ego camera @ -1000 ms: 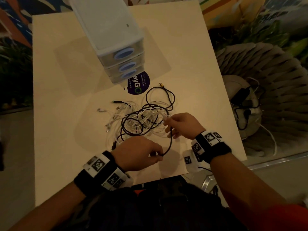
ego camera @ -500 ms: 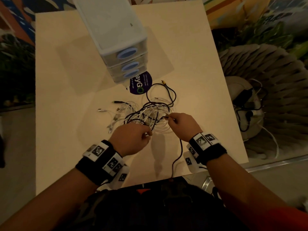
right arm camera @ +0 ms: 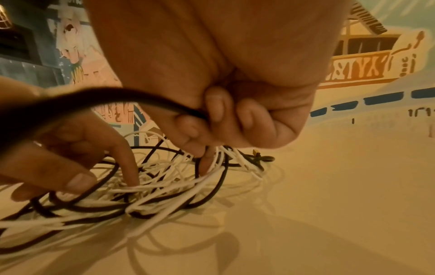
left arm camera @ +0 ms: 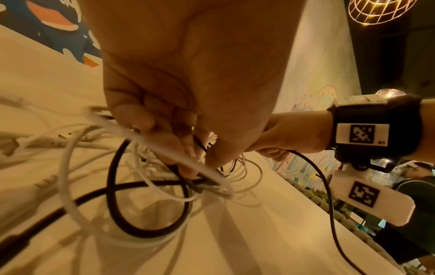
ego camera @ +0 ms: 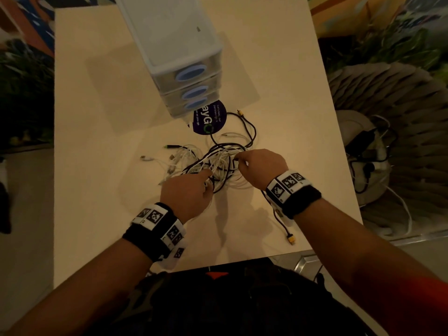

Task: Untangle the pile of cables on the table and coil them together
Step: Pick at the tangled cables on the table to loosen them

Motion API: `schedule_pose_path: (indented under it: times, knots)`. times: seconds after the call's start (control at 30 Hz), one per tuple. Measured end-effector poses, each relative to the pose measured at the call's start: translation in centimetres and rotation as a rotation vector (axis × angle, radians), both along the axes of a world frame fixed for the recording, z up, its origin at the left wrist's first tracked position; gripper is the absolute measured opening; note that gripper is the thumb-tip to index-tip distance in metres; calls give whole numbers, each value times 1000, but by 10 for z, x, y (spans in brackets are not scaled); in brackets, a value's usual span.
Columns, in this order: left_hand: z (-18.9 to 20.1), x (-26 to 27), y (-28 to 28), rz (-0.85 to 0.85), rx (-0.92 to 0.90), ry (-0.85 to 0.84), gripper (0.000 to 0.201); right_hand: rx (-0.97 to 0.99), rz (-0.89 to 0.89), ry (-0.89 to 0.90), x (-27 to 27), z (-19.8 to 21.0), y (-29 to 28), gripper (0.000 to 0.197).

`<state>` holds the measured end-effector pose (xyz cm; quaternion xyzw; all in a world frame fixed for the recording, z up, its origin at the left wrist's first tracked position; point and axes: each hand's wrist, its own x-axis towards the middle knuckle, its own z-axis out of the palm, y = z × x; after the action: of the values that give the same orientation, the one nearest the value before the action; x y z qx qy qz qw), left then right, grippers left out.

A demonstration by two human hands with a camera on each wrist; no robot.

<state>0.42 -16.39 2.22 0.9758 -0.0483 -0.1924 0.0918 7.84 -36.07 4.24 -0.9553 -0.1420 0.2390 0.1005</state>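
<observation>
Tangled pile of cables (ego camera: 218,163) at centre of the head frame on the table (ego camera: 101,122), below a 3-drawer plastic unit (ego camera: 177,52) at upper centre. Left hand (ego camera: 188,192), lower left of the pile, index finger poking in, other fingers curled round white strands. Right hand (ego camera: 260,164), right of the pile, pinching a black cable (right arm camera: 132,96), its yellow-tipped end (ego camera: 292,240) trailing toward lower right.

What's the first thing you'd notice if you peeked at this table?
Right in the middle of the table sits a messy pile of cables, black and white ones all looped together. The left hand is digging into the pile, and the right hand pinches a black cable. Behind them stands a little drawer box with blue round handles.
</observation>
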Motion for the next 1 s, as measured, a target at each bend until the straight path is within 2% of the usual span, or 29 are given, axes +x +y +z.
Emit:
schedule_pose_path:
  times: [0.17,0.27,0.37,0.5,0.67,0.8,0.87,1.0]
  knots:
    - [1,3,-2,51,18,-50,42,-45,2,28,15,-4,-1,36]
    - [-2,6,-6,7,-53,-129,22,-20,50,26,17,-8,4,36]
    - [-9,11,-11,-54,-8,-61,26,27,51,52,15,-10,5,34]
    - [-19,18,-15,-51,36,18,30,28,40,68,15,-8,0,32]
    - [-22,30,-9,-80,26,13,27,24,44,61,18,-9,-4,34]
    - [-21,28,-3,-205,7,-22,28,68,42,55,19,-16,-8,35]
    - [-20,23,0,-207,-54,-79,25,86,55,60,19,-19,-11,35]
    - [-11,15,9,-108,-281,-147,13,149,57,56,20,-18,-19,32]
